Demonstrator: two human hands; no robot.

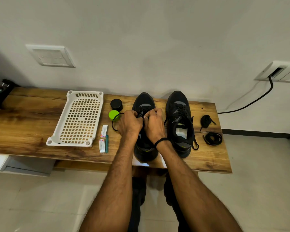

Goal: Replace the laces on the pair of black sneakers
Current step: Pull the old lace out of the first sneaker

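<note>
On the bench (32, 118), two sneakers (178, 106), two lace coils (213, 138); left hand (130, 123), right hand (154, 126) pinch one lace (112, 123)

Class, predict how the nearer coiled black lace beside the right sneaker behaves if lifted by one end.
Thin cord in loose loops, the coiled lace probably unwinds and hangs limp. Lying flat, it seems light and unlikely to roll.

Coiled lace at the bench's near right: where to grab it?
Pinch the coiled lace across its stacked loops on the right rim, coming from above: it lies flat on the bench, nothing over it, and loops gripped together should not unravel.
</note>
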